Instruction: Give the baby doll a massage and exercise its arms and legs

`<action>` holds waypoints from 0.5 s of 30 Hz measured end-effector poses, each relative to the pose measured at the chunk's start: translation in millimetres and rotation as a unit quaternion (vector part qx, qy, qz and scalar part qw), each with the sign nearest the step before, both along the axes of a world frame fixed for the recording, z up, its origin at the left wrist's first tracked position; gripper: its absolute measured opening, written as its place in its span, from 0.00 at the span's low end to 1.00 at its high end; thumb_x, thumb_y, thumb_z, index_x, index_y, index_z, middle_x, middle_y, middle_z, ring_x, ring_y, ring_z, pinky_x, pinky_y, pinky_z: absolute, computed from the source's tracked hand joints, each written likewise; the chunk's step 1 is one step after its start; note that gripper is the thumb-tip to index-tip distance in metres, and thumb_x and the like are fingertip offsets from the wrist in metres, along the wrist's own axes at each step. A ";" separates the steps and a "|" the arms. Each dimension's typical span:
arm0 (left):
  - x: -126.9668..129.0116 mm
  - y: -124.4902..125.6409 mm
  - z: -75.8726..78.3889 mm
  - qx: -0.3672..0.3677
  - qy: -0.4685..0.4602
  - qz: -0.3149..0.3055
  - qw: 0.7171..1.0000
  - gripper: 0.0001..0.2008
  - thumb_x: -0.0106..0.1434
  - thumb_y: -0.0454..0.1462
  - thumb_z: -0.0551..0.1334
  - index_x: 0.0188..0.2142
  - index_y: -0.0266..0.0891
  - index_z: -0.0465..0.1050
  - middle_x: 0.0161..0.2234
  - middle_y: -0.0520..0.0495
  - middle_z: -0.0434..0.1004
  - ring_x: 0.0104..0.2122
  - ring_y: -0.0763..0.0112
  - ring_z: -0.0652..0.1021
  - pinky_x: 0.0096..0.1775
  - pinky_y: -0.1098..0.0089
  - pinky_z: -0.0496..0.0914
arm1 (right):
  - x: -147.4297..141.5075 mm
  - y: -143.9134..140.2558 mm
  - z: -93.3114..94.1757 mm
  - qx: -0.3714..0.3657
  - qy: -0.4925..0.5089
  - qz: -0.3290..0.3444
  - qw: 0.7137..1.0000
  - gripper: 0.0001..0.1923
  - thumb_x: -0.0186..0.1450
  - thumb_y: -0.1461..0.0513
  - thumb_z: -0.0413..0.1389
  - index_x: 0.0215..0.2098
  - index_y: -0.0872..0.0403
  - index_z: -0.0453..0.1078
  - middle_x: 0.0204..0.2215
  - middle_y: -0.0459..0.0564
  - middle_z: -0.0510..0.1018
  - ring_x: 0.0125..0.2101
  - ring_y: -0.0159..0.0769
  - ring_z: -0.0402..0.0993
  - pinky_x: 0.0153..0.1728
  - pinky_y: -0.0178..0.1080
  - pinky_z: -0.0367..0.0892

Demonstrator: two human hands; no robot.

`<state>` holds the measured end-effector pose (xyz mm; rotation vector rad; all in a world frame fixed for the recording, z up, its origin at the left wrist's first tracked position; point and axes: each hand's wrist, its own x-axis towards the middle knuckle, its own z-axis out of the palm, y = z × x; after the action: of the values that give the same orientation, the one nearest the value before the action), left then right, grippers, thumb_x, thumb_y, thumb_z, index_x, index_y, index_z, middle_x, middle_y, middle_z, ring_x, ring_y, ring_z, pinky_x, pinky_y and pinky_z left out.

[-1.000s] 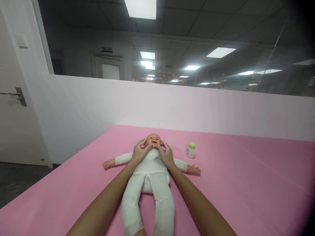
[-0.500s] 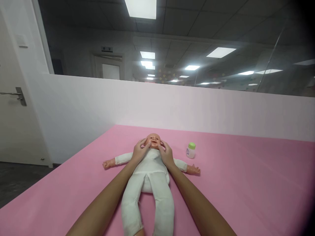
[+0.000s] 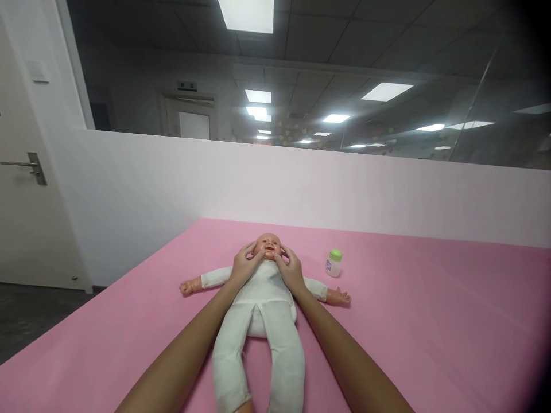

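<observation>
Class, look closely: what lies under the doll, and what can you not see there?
The doll lies face up on a pink sheet. Whatever is beneath its body is covered. Left hand and right hand touch its head.

Just one cam, worn on the person's head. It looks forward & a bit down, along both arms to the doll [image 3: 262, 298] on the pink table [image 3: 430, 321]. Doll sits mid-pic, fairly near. The white wall [image 3: 301, 189] & glass behind fill the top half. No 2nd view to share with.
</observation>
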<state>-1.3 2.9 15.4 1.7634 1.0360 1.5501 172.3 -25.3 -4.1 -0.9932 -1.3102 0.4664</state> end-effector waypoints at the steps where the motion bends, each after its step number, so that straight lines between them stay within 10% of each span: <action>1: 0.0 0.0 0.2 0.001 -0.001 -0.003 1.000 0.25 0.63 0.47 0.68 0.57 0.39 0.76 0.61 0.38 0.74 0.61 0.53 0.73 0.58 0.58 0.70 | 0.2 0.4 -0.2 0.001 -0.002 -0.002 1.000 0.24 0.66 0.50 0.58 0.56 0.53 0.73 0.55 0.57 0.78 0.55 0.49 0.74 0.56 0.49 0.71; 15: 2.7 -9.0 8.4 -0.030 -0.012 0.004 0.999 0.24 0.62 0.44 0.69 0.57 0.38 0.76 0.61 0.37 0.73 0.61 0.52 0.73 0.59 0.58 0.69 | 3.0 6.6 -5.9 0.005 -0.005 -0.007 1.000 0.24 0.68 0.49 0.55 0.57 0.52 0.73 0.56 0.56 0.78 0.56 0.48 0.74 0.57 0.50 0.70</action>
<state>1.4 -6.0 23.8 1.6980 1.0671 1.5256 175.3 -18.7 -10.0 -0.9970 -1.3116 0.4449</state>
